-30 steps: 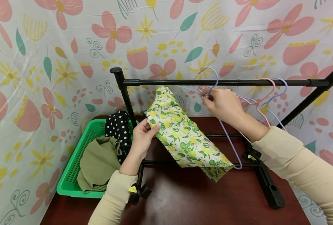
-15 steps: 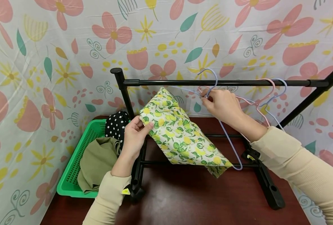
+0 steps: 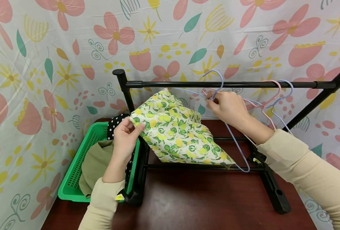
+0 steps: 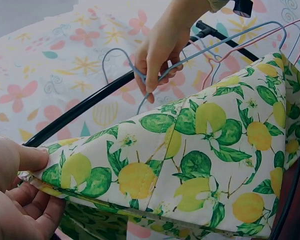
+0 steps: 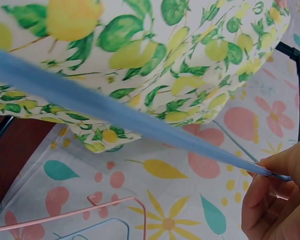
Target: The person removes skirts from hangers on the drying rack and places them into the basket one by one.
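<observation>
A white cloth with a lemon print (image 3: 175, 134) drapes over the lower part of a blue hanger (image 3: 237, 146), hiding much of it. With thumb and fingers my left hand (image 3: 124, 137) pinches the cloth's left edge; the left wrist view shows the thumb on top of the lemon cloth (image 4: 200, 160) and the fingers beneath. My right hand (image 3: 228, 107) pinches the hanger just below its hook, in front of the rail (image 3: 173, 84). The hook curves above the rail; whether it rests there I cannot tell. In the right wrist view the hanger's blue bar (image 5: 115, 112) runs into the fingertips.
Pink (image 3: 280, 91) and blue hangers (image 3: 291, 91) hang farther right on the black rack. Left of it, a green basket (image 3: 69, 182) holds an olive cloth (image 3: 96, 166) and a black polka-dot cloth (image 3: 116, 123). The rack stands on a dark red table (image 3: 193, 198) before a floral backdrop.
My left hand has moved left, drawing the cloth's edge with it towards the basket. The cloth spreads wider and its lower edge has risen. My right hand stays on the hanger.
</observation>
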`<action>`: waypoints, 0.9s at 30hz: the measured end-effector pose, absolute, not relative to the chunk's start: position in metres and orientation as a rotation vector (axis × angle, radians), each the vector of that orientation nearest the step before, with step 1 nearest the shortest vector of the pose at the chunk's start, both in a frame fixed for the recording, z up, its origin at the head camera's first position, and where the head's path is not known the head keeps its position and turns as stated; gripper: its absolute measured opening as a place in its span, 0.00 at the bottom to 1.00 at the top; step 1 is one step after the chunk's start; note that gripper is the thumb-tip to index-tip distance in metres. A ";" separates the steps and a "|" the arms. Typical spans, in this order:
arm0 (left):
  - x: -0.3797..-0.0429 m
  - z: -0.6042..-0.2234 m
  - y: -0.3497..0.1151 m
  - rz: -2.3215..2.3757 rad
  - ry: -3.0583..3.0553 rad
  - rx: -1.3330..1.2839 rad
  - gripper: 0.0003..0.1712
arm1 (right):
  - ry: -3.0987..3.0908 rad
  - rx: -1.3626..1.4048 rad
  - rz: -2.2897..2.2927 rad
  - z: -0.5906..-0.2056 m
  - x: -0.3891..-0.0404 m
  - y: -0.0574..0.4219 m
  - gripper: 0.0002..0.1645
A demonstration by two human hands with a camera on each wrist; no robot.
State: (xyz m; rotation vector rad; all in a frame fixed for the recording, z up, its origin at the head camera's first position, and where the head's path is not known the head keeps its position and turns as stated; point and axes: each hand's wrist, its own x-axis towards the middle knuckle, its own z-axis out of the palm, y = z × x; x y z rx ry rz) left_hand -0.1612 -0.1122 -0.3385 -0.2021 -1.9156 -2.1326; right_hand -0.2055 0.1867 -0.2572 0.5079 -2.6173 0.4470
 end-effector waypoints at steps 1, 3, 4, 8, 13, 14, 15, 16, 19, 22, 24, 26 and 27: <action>-0.161 -0.338 -0.114 -2.125 -1.916 -0.201 0.13 | -2.617 0.505 0.446 -0.257 -0.206 0.187 0.27; -0.159 -0.338 -0.117 -2.112 -1.916 -0.203 0.13 | -2.616 0.501 0.448 -0.258 -0.206 0.187 0.27; -0.159 -0.338 -0.118 -2.107 -1.913 -0.209 0.13 | -2.615 0.500 0.450 -0.258 -0.207 0.187 0.27; -0.156 -0.337 -0.124 -2.075 -1.908 -0.225 0.12 | -2.613 0.493 0.447 -0.258 -0.207 0.187 0.26; -0.155 -0.334 -0.131 -2.019 -1.916 -0.182 0.11 | -2.609 0.503 0.434 -0.259 -0.207 0.188 0.27; -0.156 -0.334 -0.132 -2.007 -1.919 -0.169 0.11 | -2.607 0.508 0.433 -0.259 -0.207 0.189 0.27; -0.156 -0.333 -0.134 -1.989 -1.926 -0.153 0.11 | -2.605 0.511 0.433 -0.259 -0.207 0.189 0.27; -0.156 -0.333 -0.135 -1.973 -1.928 -0.138 0.11 | -2.603 0.514 0.433 -0.259 -0.207 0.190 0.27; -0.156 -0.333 -0.137 -1.934 -1.932 -0.099 0.09 | -2.599 0.510 0.428 -0.261 -0.208 0.191 0.28; -0.156 -0.333 -0.138 -1.900 -1.928 -0.074 0.09 | -2.600 0.513 0.427 -0.261 -0.209 0.192 0.28; -0.156 -0.334 -0.138 -1.874 -1.917 -0.081 0.09 | -2.602 0.519 0.430 -0.260 -0.209 0.192 0.28; -0.156 -0.333 -0.138 -1.830 -1.920 -0.071 0.09 | -2.609 0.525 0.437 -0.259 -0.209 0.192 0.28; -0.156 -0.333 -0.138 -1.803 -1.924 -0.064 0.10 | -2.611 0.525 0.442 -0.259 -0.210 0.193 0.28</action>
